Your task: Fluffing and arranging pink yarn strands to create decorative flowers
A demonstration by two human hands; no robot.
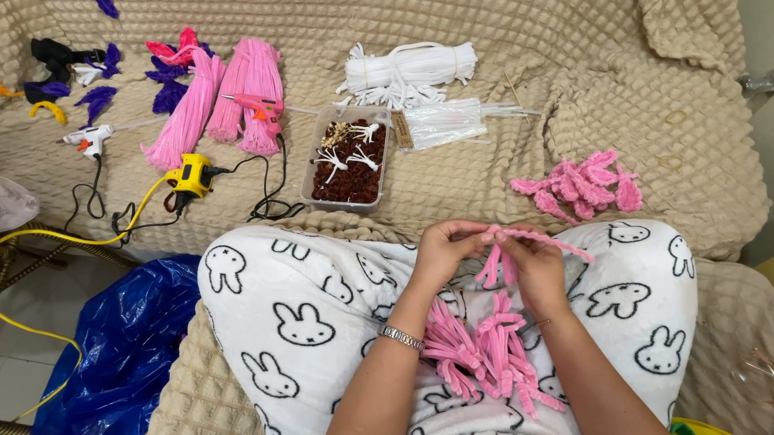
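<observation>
- A beige, bubble-textured cover [501,33] is spread over the sofa, and craft supplies lie all across it; a pale tiled floor shows at the lower left, with a crumpled blue plastic bag [126,347] on it.
- The person sits with a white blanket printed with black-outlined rabbits [304,306] over the lap.
- The left hand [444,250] is closed, fingertips pinching one end of a fuzzy pink pipe cleaner [525,238] held just above the lap.
- The right hand [535,268] is closed on the same pipe cleaner, beside the left; folded loops hang down between the two hands and a straight end sticks out to the right.
- A silver bracelet [401,338] sits on the left wrist.
- A loose heap of bent pink pieces [486,351] lies on the lap, under the forearms.
- Finished pink shapes [583,185] are piled on the cover to the right.
- A clear plastic tray [348,159] holds small dark red balls and white bits.
- Long pink bundles [228,99], a pink glue gun [259,106], a white glue gun [88,138] and a yellow plug adapter [192,175] lie to the left, with white bundles [408,71] behind the tray.
</observation>
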